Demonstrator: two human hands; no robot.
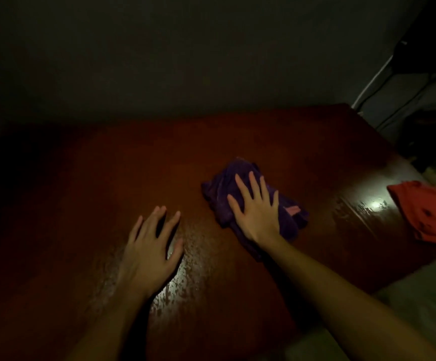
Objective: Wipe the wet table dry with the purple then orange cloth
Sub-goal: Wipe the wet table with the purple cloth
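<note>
Tabletop first: the broad, dark reddish-brown wooden table point(237, 142) is filling most of the view, and its near half is glistening with beaded water where the light is catching it, around the left hand and again toward the right edge, so much wiping is probably still waiting. The crumpled orange cloth point(430, 214) is lying at the table's right edge, well apart from both hands, seemingly parked there because its turn is coming second. The bunched purple terry cloth point(224, 188) is sitting near the middle of the table, wadded rather than spread flat, which is likely giving it more bulk to soak water under the palm; a small pink patch is showing at its right side, though what that is I cannot tell. The right hand point(257, 212) is pressing down on this cloth with fingers point(241, 185) straight and fanned apart, flat on the fabric rather than curling round it, a hold suited to pushing the cloth across the surface. The left hand point(150, 252) is holding nothing; its fingers point(159, 217) are spread and only slightly bent over the wet wood beside the cloth, apparently bracing, though whether the palm is actually touching the surface is hard to tell in this dim light.
</note>
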